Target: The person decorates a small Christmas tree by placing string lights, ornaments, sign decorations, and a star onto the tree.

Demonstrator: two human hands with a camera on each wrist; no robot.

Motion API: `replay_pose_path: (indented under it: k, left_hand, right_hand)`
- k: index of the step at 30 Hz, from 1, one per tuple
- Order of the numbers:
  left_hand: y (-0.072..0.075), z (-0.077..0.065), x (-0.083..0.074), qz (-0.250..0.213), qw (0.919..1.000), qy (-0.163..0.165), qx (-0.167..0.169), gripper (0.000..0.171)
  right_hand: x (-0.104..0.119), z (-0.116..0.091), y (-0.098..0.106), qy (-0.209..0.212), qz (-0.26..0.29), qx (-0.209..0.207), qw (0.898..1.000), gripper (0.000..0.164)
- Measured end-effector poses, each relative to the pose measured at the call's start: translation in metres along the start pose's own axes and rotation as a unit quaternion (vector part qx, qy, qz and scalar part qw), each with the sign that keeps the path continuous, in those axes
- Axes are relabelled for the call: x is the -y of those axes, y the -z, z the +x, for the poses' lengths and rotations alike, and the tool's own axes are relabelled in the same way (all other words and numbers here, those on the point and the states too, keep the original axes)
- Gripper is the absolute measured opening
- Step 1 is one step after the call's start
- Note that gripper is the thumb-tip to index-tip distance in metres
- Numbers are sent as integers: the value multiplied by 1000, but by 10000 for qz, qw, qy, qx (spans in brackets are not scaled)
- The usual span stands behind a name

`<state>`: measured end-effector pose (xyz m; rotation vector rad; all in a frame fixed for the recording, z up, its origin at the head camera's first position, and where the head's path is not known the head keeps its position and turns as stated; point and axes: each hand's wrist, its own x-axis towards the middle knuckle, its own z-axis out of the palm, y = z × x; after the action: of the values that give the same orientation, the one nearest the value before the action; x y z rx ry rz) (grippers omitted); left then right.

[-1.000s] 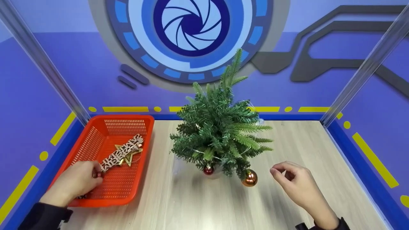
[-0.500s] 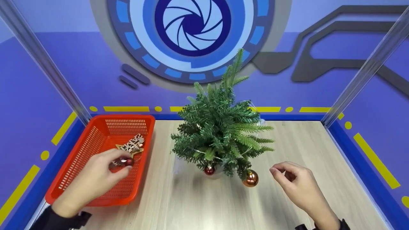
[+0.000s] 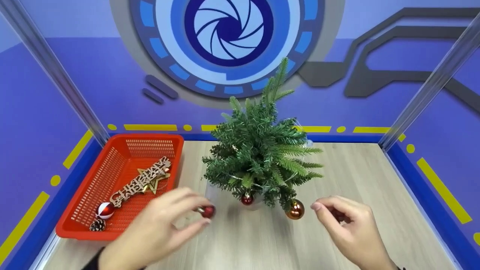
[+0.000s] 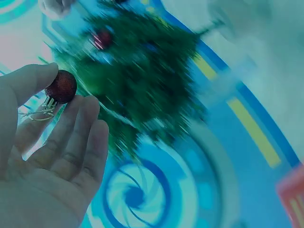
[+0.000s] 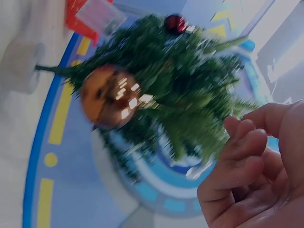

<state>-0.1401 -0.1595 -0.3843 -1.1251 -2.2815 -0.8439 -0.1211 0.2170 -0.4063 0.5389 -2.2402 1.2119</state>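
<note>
My left hand [image 3: 159, 227] pinches a small dark red bauble [image 3: 208, 212] between thumb and fingertips, just left of the small Christmas tree [image 3: 258, 150]. In the left wrist view this bauble [image 4: 62, 87] looks glittery, with a gold cap and a string loop hanging from it. A shiny orange bauble [image 3: 295, 209] hangs from a low front right branch, and a red bauble [image 3: 247, 198] hangs low at the front. My right hand [image 3: 350, 228] holds nothing; its fingers are loosely curled beside the orange bauble, as the right wrist view also shows.
A red plastic basket [image 3: 75, 213] stands on the left. In it lie a wooden lettered sign [image 3: 140, 182], a gold star [image 3: 153, 184], a red-and-white bauble [image 3: 105, 210] and a pine cone [image 3: 97, 225]. Blue printed panels [image 3: 112, 75] enclose the table [image 3: 240, 243].
My left hand has lifted the red bauble out of the basket and carried it right toward the tree. My right hand has shifted slightly left toward the orange bauble.
</note>
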Motion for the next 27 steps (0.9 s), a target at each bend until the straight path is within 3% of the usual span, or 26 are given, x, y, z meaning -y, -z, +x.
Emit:
replay_pose_path:
  k: [3, 7, 12, 15, 20, 27]
  left_hand:
    - [-13, 9, -16, -146, 9990, -416, 37, 34]
    - [-38, 19, -29, -163, 9972, -727, 22, 32]
    - [-69, 27, -35, -132, 9950, -981, -89, 29]
    - [-83, 30, -36, 19, 9933, -1141, -161, 27]
    - [-97, 32, -34, 108, 9931, -1135, -275, 22]
    - [-100, 34, -33, -163, 9962, -716, -463, 29]
  right_hand:
    - [19, 3, -5, 377, 239, 138, 9989, 34]
    - [20, 0, -19, 655, 526, 572, 9948, 36]
    - [15, -7, -36, 333, 782, 1436, 9860, 32]
    - [15, -8, -43, 113, 935, 1748, 9801, 32]
    - [13, -7, -50, 219, 999, 1751, 9792, 30]
    - [14, -5, -49, 157, 756, 1281, 9887, 30]
